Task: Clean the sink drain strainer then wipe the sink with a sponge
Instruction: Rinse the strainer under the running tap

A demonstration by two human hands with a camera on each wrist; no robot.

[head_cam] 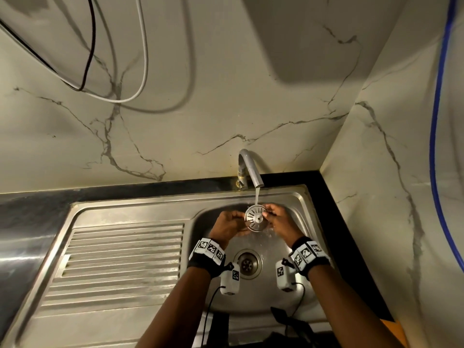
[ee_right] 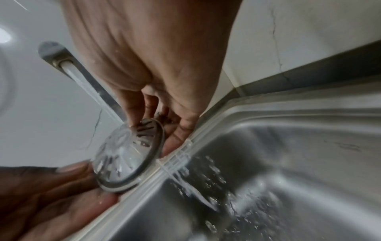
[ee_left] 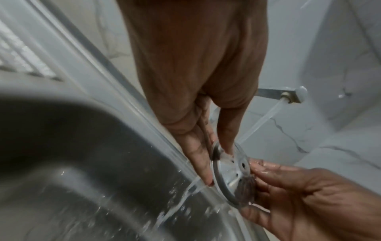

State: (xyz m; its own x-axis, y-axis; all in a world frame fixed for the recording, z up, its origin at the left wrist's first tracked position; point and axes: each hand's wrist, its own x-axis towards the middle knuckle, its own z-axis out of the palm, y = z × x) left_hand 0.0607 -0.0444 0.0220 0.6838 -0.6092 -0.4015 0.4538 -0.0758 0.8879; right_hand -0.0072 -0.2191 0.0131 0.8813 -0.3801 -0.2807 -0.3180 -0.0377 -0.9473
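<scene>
A round metal drain strainer (head_cam: 255, 218) with slots and a centre knob is held on edge over the sink basin (head_cam: 296, 292), under the running tap. My left hand (head_cam: 240, 223) pinches its left rim between thumb and fingers. My right hand (head_cam: 270, 217) grips its right rim the same way. In the left wrist view water runs over the strainer (ee_left: 228, 169) and off my left fingers (ee_left: 201, 163). In the right wrist view the stream lands on the slotted face of the strainer (ee_right: 128, 156), and the left hand (ee_right: 51, 195) supports it from below.
The grey faucet (head_cam: 251, 172) pours a stream (head_cam: 257, 197) into the steel sink. The uncovered drain hole (head_cam: 248, 263) lies below my wrists. A ribbed drainboard (head_cam: 120, 259) extends left. Marble walls close the back and right; cables (head_cam: 140, 71) hang above.
</scene>
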